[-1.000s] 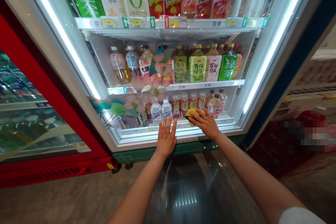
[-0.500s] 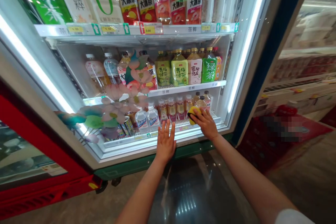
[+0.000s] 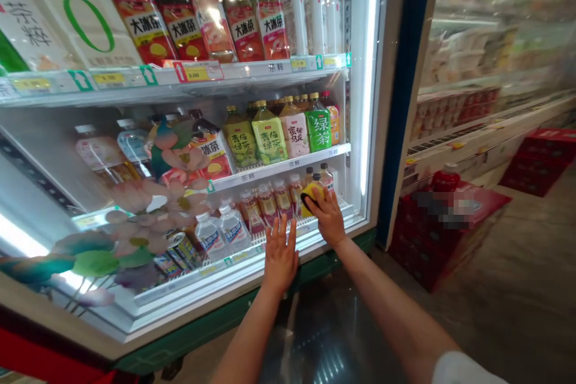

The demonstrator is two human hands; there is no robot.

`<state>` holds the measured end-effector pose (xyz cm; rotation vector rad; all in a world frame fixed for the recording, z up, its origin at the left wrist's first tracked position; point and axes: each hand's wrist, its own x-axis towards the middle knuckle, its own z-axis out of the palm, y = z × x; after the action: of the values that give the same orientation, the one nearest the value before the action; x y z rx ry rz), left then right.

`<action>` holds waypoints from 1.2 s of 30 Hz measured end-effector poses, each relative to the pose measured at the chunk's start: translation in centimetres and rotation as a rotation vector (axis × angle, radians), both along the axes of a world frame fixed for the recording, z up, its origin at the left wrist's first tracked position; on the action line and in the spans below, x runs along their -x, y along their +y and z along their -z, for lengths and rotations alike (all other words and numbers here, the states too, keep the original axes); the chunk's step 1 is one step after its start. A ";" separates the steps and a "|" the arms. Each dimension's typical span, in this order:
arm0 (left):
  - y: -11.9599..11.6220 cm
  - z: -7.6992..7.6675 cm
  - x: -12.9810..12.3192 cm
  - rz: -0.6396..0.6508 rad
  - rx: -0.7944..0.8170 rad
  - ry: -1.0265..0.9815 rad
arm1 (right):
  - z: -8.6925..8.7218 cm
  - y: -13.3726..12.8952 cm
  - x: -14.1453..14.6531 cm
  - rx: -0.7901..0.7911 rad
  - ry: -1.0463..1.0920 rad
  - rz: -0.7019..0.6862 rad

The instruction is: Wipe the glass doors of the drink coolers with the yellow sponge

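My right hand (image 3: 330,220) is closed around a yellow sponge (image 3: 309,199) with a black edge. It holds the sponge against the glass front of a lit drinks cooler, before the small bottles (image 3: 315,176) at the right of the bottom shelf. Lower and to the left, my left hand (image 3: 281,257) has its fingers stretched out, its palm toward the glass, with nothing in it. Behind its fingertips stand small bottles with reddish-brown drinks (image 3: 269,203). A pink and green lotus decal (image 3: 135,219) covers the lower left of the glass.
Tea bottles (image 3: 269,134) fill the middle shelf, with larger bottles (image 3: 144,23) above. A dark blue panel (image 3: 402,90) edges the cooler at the right. Beyond it, red boxes (image 3: 418,252) stand on the floor beside an open chilled display (image 3: 454,105). Dark floor (image 3: 508,318) shows below.
The view has turned to the right, so the cooler sits further left and more of the red boxes shows. My right hand keeps the sponge at the glass; my left hand stays spread.
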<state>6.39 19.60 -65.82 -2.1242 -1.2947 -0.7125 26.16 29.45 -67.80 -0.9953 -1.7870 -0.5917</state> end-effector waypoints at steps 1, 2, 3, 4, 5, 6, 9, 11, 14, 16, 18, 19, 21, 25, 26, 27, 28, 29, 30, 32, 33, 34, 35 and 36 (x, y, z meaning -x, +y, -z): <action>0.2 -0.4 -0.1 0.010 0.002 0.018 | -0.2 0.3 -0.8 0.002 0.067 0.033; 0.3 -0.7 -0.1 0.016 0.003 0.033 | 0.1 0.4 -1.5 0.001 0.128 0.061; 0.4 -0.9 -0.1 0.018 0.003 0.045 | 0.8 0.4 -1.9 0.000 0.176 0.082; 0.4 -1.0 -0.1 0.016 0.003 0.055 | 1.9 0.2 -2.1 -0.001 0.211 0.096; 0.4 -1.0 -0.1 0.012 0.002 0.063 | 3.1 -0.1 -2.0 0.002 0.237 0.107; 0.4 -0.9 -0.2 0.007 0.002 0.067 | 4.3 -0.4 -1.6 0.009 0.257 0.116; 0.5 -0.2 -0.5 0.020 0.010 0.077 | 5.8 -1.0 -0.4 0.035 0.273 0.117; 0.7 0.2 -0.8 0.036 0.020 0.081 | 4.6 -0.5 -0.7 0.034 0.236 0.086; 1.1 0.3 -1.2 0.042 0.037 0.078 | 1.4 1.1 -3.4 0.024 0.175 0.071; 1.3 0.2 -1.2 0.044 0.034 0.074 | 0.3 1.9 -5.8 0.036 0.189 0.123; 1.6 0.2 -1.2 0.049 0.020 0.078 | 1.0 2.0 -7.4 0.045 0.240 0.176; 1.7 0.1 -1.3 0.052 0.012 0.082 | 1.9 1.9 -7.7 0.045 0.268 0.186; 1.9 0.1 -1.4 0.057 0.002 0.084 | 4.0 1.2 -7.5 0.043 0.303 0.172; 2.3 0.2 -2.6 0.071 0.020 0.089 | 5.1 0.5 -6.2 0.091 0.255 0.099; 2.4 0.2 -3.0 0.079 0.034 0.095 | 4.3 0.8 -6.3 0.105 0.232 0.079; 2.5 0.2 -3.5 0.089 0.048 0.100 | 3.4 1.2 -6.7 0.114 0.215 0.064; 2.6 0.2 -3.9 0.098 0.061 0.102 | 2.4 1.7 -7.4 0.122 0.210 0.058; 2.7 0.3 -4.3 0.107 0.072 0.102 | 1.6 2.3 -8.2 0.129 0.226 0.068; 2.8 0.3 -4.7 0.116 0.081 0.099 | 1.0 2.8 -9.0 0.137 0.259 0.091; 2.9 0.2 -5.3 0.135 0.091 0.093 | 1.2 3.4 -10.2 0.161 0.359 0.158; 3.0 0.2 -5.5 0.142 0.092 0.088 | 1.9 3.3 -10.3 0.180 0.404 0.185; 3.0 0.2 -5.8 0.148 0.092 0.083 | 2.9 3.1 -10.1 0.199 0.434 0.197; 3.1 0.2 -6.0 0.153 0.092 0.080 | 4.0 2.7 -9.6 0.214 0.450 0.187; 3.2 0.2 -6.2 0.156 0.093 0.080 | 5.0 2.2 -8.9 0.225 0.453 0.160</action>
<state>12.57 22.78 -66.04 -2.3234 -1.1502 -0.6343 35.07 31.70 -72.84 -1.3182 -1.3967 -0.2340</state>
